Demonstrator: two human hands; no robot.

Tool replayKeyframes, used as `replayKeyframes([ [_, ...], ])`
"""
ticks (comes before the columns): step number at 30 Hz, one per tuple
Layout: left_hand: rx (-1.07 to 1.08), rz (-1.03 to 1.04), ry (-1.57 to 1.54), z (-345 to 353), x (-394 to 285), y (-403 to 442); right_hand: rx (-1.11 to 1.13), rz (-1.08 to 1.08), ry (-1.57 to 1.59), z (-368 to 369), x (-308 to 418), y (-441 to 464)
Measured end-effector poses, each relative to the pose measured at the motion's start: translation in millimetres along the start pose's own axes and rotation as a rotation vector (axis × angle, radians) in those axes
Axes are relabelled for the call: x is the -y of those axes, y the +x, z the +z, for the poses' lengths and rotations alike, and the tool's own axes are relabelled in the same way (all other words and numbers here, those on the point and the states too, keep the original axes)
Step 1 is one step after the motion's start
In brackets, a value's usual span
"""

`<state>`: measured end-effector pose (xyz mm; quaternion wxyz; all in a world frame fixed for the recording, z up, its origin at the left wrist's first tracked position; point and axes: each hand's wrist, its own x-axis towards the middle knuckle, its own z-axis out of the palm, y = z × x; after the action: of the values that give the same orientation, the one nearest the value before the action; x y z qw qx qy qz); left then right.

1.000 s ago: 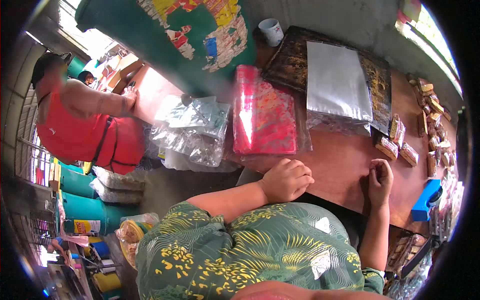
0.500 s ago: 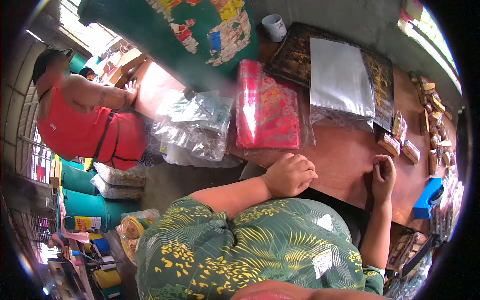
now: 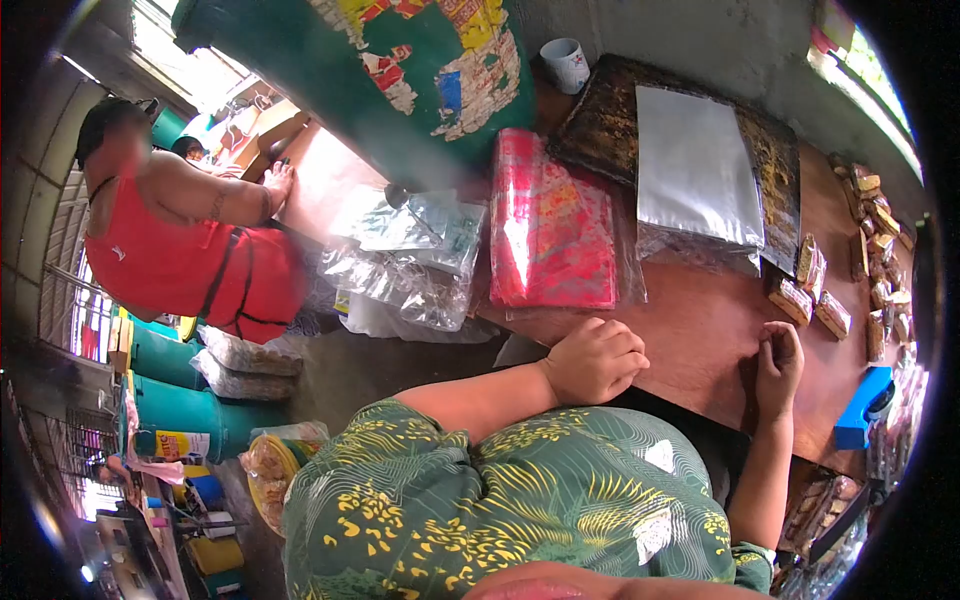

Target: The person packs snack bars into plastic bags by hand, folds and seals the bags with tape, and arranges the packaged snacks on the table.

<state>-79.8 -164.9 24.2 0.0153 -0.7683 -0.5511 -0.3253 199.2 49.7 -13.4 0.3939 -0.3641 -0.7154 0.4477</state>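
Apparently, just our view has shifted: our left hand [image 3: 598, 358] lies short of the red packet [image 3: 560, 235], right hand [image 3: 780, 362] rightward, neither touching it; grips narrow, contents we can't tell.

Table [image 3: 700, 322]: smooth brown, slight sheen | red packet [image 3: 555, 235]: glossy plastic | mug [image 3: 566, 67]: glossy white

Two bare hands, one left hand [image 3: 598, 360] and one right hand [image 3: 780, 368], share the frame with one co-worker [image 3: 190, 245], one mug [image 3: 565, 66], one red-and-pink packet [image 3: 565, 235], one blue object [image 3: 862, 410] and three wrapped bars [image 3: 832, 315], beside a cluster [image 3: 882, 252] too crowded to count.
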Motion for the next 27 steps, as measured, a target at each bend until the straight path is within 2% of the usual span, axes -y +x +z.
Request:
replayKeyframes([
  [14,-0.009,0.013,0.007,-2.4,0.2,1.5,0.009,-0.038,-0.084,-3.7,-2.1,0.1],
  [27,-0.02,-0.002,-0.001,-0.3,-1.7,-0.4,-0.003,-0.026,-0.003,-4.1,-6.9,-0.6],
])
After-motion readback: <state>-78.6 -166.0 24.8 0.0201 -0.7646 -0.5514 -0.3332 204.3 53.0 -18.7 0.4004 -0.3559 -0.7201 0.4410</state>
